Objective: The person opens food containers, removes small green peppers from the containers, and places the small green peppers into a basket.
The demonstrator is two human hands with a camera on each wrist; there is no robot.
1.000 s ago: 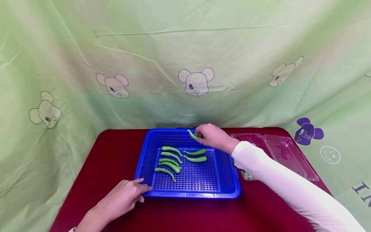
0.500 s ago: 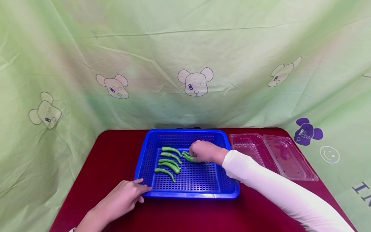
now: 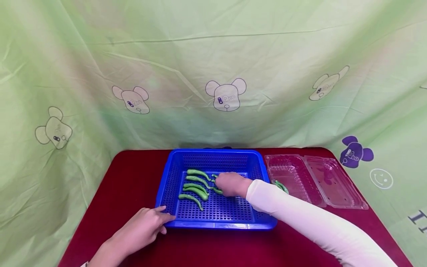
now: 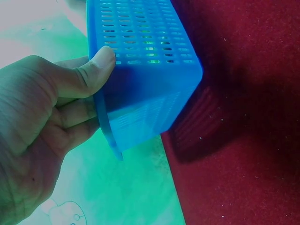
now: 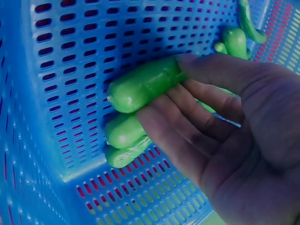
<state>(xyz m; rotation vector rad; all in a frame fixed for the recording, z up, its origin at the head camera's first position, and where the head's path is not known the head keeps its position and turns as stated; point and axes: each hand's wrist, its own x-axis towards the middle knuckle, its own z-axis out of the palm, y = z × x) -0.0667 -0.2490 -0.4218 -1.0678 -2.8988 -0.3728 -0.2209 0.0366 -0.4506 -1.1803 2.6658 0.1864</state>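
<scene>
A blue perforated plastic basket [image 3: 213, 224] stands on the red tabletop. My left hand [image 3: 143, 224] grips its near left corner, and in the left wrist view the thumb [image 4: 101, 61] presses the outer wall below the rim. Inside the basket, my right hand [image 3: 233, 184] pinches a slender green cucumber-like vegetable [image 5: 147, 84] between thumb and fingers, close to the basket floor. Two similar green vegetables [image 5: 124, 131] lie alongside it, mostly covered by the hand in the head view. To the left, several curved green vegetables [image 3: 197, 190] lie in a column.
Right of the basket, a clear plastic clamshell box [image 3: 293, 168] lies with its lid [image 3: 337, 181] folded out to the right. Some green vegetables [image 3: 281, 186] show in it, partly hidden by the white right sleeve [image 3: 283, 202]. A green printed curtain [image 3: 173, 126] hangs behind the table.
My right hand has brought the green vegetable from over the basket's back rim down into the basket, then nearer to me, below the other two. My left hand stays at the corner.
</scene>
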